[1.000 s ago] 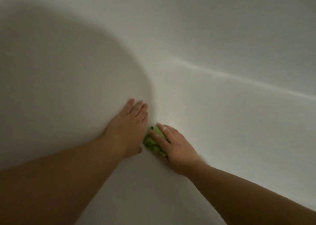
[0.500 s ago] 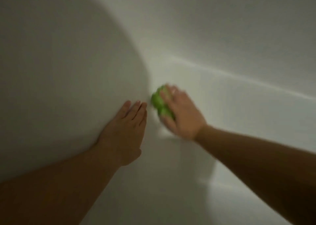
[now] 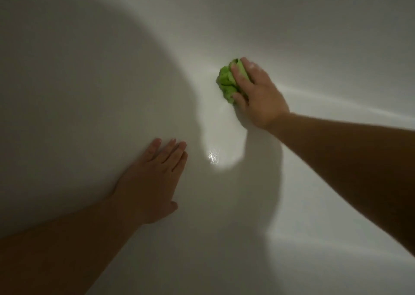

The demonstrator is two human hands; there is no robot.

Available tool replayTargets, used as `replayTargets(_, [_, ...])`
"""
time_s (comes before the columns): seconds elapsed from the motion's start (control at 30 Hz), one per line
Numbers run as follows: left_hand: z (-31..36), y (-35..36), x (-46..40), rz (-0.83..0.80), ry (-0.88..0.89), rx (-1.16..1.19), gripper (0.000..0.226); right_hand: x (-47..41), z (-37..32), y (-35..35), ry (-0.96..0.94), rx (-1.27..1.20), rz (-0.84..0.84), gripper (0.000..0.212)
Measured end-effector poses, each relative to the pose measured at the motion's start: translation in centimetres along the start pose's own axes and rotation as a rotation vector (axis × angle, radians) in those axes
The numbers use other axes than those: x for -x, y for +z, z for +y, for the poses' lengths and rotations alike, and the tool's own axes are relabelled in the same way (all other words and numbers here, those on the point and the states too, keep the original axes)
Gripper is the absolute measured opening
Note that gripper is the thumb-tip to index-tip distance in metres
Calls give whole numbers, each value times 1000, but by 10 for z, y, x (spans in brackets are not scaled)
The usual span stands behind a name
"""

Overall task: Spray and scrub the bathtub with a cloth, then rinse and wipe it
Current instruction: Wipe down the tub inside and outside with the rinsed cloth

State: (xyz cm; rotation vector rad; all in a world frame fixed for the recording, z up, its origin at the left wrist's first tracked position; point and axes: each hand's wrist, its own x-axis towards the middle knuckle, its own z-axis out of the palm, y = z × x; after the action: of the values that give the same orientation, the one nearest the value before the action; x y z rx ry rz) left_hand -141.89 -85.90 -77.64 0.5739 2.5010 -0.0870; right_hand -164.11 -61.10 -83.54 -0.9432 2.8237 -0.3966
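My right hand (image 3: 258, 92) grips a bunched green cloth (image 3: 228, 81) against the white bathtub (image 3: 314, 36) wall, while my left hand (image 3: 152, 180) lies flat, fingers straight together, on the tub nearby.

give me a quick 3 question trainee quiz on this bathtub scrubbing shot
1. True or false: the left hand grips the green cloth.
2. Which hand lies flat on the bathtub surface with straight fingers? A) left B) right C) both
3. Fill in: the small wet glint on the tub sits ____ the two hands.

Key:
1. False. The right hand holds the bunched cloth against the tub; the left hand is apart from it.
2. A. The right hand's fingers curl over the cloth.
3. Between, in the lit patch, nearer the left hand's fingertips.
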Motion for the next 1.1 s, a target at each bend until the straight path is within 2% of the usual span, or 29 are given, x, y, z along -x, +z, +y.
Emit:
replayTargets(0.1, [3,-2,1,-22,2,17,121,85,-59,13,-206,-159,-67,49])
replayTargets(0.2, [9,-1,2,-112,6,7,120,191,-107,14,-470,-262,-250,40])
replayTargets(0.27, [14,3,1,-109,-5,35,124,215,-104,14,-525,-267,-336,42])
replayTargets(0.33, [19,6,-2,-101,-19,69,128,188,-76,19,-572,-216,-339,42])
replayTargets(0.4, [24,13,-8,-91,-19,74,131,133,-37,22,-468,-101,-271,48])
replayTargets(0.5, [25,20,-11,-49,-13,117,133,52,32,-4,-131,-2,-84,58])
replayTargets(0.6, [27,25,-14,16,0,94,137,35,52,-18,26,31,-47,57])
replayTargets(0.67, [32,25,-15,-6,-29,131,136,70,28,-5,10,-13,-34,55])
replayTargets(0.8, [49,23,-12,-86,-53,173,134,202,-52,14,-380,-240,-197,43])
replayTargets(0.87, [58,22,-10,-133,-56,174,133,252,-76,8,-475,-298,-320,40])
replayTargets(0.9, [63,21,-11,-151,-59,169,132,255,-82,-6,-491,-304,-369,40])
replayTargets(1.0, [67,25,-14,-154,-77,171,133,207,-43,-13,-408,-321,-326,44])
replayTargets(1.03, [67,28,-15,-142,-73,181,134,176,-23,-18,-429,-162,-311,52])
replayTargets(1.1, [65,36,-18,-81,-66,214,134,125,27,-18,-298,-44,-208,52])
